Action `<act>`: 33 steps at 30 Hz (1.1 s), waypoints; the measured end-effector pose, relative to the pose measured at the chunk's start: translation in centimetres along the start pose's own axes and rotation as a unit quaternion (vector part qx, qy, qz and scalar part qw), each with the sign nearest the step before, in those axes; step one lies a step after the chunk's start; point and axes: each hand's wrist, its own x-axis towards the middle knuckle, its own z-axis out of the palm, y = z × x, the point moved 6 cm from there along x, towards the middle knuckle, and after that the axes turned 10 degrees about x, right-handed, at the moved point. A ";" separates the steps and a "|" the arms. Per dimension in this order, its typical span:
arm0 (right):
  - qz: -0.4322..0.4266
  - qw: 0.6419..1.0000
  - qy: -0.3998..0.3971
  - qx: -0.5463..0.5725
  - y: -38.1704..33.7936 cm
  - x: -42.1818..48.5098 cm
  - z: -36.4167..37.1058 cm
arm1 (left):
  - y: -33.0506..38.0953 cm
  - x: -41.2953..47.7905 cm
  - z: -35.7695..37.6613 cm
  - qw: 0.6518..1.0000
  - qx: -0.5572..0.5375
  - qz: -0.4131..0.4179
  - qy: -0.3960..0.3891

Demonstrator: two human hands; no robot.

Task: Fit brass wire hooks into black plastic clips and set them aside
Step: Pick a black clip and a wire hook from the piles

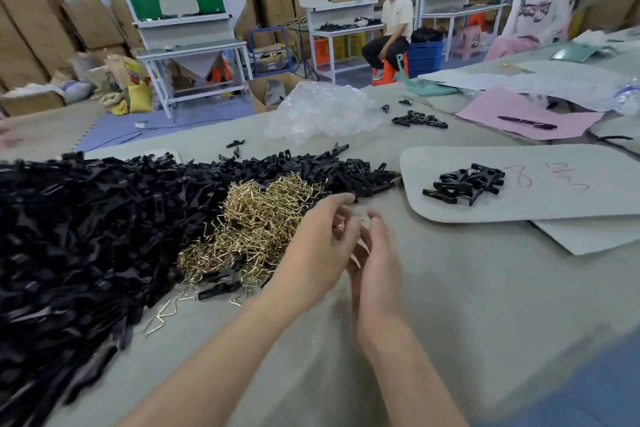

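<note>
A big heap of black plastic clips [104, 218] covers the left of the grey table. Against its right side lies a tangle of brass wire hooks [263, 225]. My left hand [318, 250] hovers at the right edge of the brass tangle, fingers curled, with a brass glint inside them. My right hand [375, 253] is right beside it, edge-on, and a small brass hook [362, 218] shows at its fingertips. Both hands are blurred. A small group of black clips [464, 184] lies on a grey board [571, 194] to the right.
A crumpled clear plastic bag [322, 111] sits behind the heaps, with a few more black clips [419, 120] beside it. A pink sheet [502, 107] with a pen [526, 122] lies at the far right. Two people sit at workbenches beyond the table.
</note>
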 end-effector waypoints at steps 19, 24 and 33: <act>0.036 0.937 -0.187 -0.294 14.6 -6.4 10.6 | -16.8 -14.2 -16.2 0.812 0.521 -0.190 0.180; 0.106 0.963 -0.166 -0.184 14.7 -5.4 10.0 | -17.0 -13.6 -16.2 0.811 0.522 -0.179 0.195; 0.113 0.961 -0.177 -0.182 15.2 -5.2 9.8 | -16.3 -14.6 -17.1 0.856 0.392 -0.193 0.276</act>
